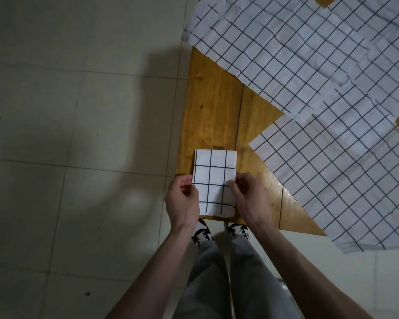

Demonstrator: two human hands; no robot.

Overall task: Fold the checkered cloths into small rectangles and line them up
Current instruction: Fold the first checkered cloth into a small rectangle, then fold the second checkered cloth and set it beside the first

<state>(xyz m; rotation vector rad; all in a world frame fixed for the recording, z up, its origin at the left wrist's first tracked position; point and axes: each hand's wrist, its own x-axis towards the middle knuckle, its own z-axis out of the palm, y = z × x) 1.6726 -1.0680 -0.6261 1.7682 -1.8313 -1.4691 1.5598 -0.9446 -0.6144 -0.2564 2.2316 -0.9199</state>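
Both hands [217,199] pinch folded cloth [214,180] at table [212,107] edge.

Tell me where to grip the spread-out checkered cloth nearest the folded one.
Pinch the pointed corner of the unfolded checkered cloth, coming from the left over bare wooden table. That corner lies flat, free and uncovered, closest to the folded cloth.

Bare table [214,107] ahead; unfolded cloths [320,72] crowd the right.
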